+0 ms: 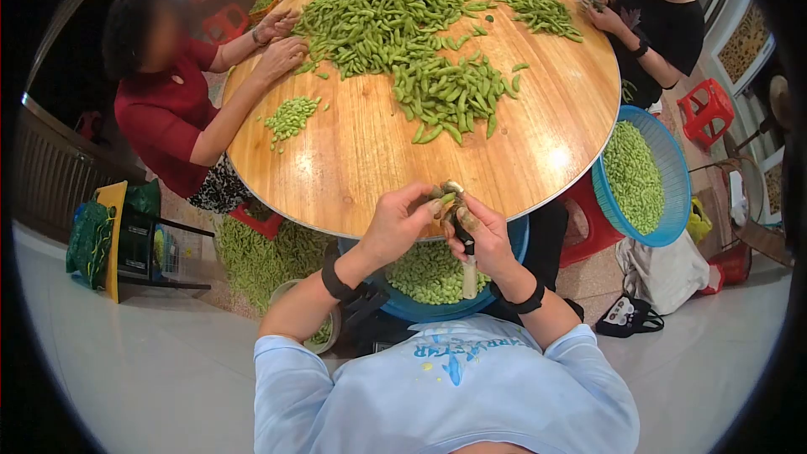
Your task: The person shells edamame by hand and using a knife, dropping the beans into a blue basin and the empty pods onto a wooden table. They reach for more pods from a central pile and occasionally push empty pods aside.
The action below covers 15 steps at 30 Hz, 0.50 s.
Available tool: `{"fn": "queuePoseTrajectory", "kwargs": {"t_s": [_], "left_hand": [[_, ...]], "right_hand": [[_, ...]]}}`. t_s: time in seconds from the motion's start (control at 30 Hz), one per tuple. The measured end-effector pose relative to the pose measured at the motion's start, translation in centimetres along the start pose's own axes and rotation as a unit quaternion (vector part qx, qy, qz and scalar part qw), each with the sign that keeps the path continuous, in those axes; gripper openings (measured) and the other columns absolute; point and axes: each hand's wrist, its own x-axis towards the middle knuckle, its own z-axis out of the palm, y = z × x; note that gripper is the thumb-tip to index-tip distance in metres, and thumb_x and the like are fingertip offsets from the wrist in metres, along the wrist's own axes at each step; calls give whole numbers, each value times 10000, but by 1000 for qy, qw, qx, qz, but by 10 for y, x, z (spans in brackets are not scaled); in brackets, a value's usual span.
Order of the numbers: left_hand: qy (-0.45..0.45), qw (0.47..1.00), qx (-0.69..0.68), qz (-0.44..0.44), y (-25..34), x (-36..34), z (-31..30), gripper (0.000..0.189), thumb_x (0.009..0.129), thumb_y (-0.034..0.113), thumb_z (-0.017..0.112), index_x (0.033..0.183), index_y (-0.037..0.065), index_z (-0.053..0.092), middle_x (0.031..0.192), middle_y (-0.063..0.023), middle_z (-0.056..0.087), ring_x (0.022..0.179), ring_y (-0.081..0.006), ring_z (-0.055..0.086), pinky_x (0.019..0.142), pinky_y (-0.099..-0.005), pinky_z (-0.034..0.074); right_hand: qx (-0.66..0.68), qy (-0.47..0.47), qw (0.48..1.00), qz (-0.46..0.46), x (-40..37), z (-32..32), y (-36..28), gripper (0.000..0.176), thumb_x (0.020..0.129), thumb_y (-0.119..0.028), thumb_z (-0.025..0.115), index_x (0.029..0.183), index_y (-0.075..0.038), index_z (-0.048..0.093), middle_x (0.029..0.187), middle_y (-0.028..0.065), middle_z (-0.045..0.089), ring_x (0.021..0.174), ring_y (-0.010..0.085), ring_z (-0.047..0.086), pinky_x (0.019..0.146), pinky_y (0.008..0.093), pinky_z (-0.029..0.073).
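Note:
My left hand (398, 222) pinches a green bean pod (447, 199) at the near edge of the round wooden table (336, 151). Close beside it, my right hand (485, 240) is wrapped round a small tool (469, 273) with a pale end pointing down and a dark part between the fingers. The fingertips of both hands meet at the pod. Beneath them, a blue basin (519, 244) holds shelled green beans (420, 273). A large heap of pods (370, 13) covers the far part of the table, with a smaller heap (454, 92) nearer me.
A person in red (164, 105) works at the left beside shelled beans (290, 118). Another in black (664, 25) sits at the right. A blue basket of beans (672, 160) stands right of the table, near red stools (706, 113). Empty pods (265, 261) lie on the floor.

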Motion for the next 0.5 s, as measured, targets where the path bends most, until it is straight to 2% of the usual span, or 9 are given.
{"fn": "queuePoseTrajectory", "kwargs": {"t_s": [0.07,0.1,0.17,0.3,0.37,0.4,0.47,0.5], "left_hand": [[-19,995,-88,-46,5,0,-1,169,920,61,561,1065,-10,609,849,12,602,705,-39,521,610,-195,432],[-19,995,-89,-48,4,0,-2,169,920,61,561,1065,-10,609,849,12,602,705,-39,521,610,-195,432],[-43,991,-108,-68,3,-1,-5,169,940,74,525,1069,-22,576,915,-12,620,833,-54,553,695,-209,468],[-43,988,-129,-75,-4,-3,-6,161,941,94,542,1060,-7,582,872,-4,606,774,-36,540,651,-188,448],[-54,954,-272,-117,-12,-3,-6,162,935,106,561,1058,4,590,835,-8,592,699,-44,526,593,-190,429],[-53,953,-274,-115,-17,-1,-6,162,935,106,561,1058,4,590,835,-8,592,699,-44,526,593,-190,429],[-100,896,-401,-165,-24,0,-9,165,927,110,574,1055,7,593,815,-20,585,646,-67,518,556,-208,424],[-97,895,-402,-165,-23,0,-10,165,927,110,574,1055,7,593,815,-20,585,646,-67,518,556,-208,424]], "right_hand": [[13,-15,1000,2,-1,0,1,417,995,-145,395,1401,-53,379,788,47,527,543,88,466,440,203,378],[13,-15,1000,4,-1,0,1,417,995,-145,395,1401,-53,379,788,47,527,543,88,466,440,203,378],[33,-19,999,21,-2,0,1,424,994,-148,397,1408,-55,372,790,46,528,544,87,464,441,204,376],[18,-23,999,12,-3,0,2,417,994,-154,415,1397,-50,387,780,48,530,534,84,456,440,203,373],[25,-11,1000,9,-3,-1,4,403,993,-159,435,1378,-42,415,765,44,529,518,82,444,436,201,367],[23,-11,1000,9,-3,-1,3,403,993,-159,435,1378,-42,415,765,44,529,518,82,444,436,201,367],[28,-22,999,10,-3,-1,2,386,988,-165,458,1352,-36,449,753,40,531,510,78,436,430,199,361],[28,-23,999,13,-4,-4,3,386,988,-165,458,1352,-36,449,753,40,531,510,78,436,430,199,361]]}}
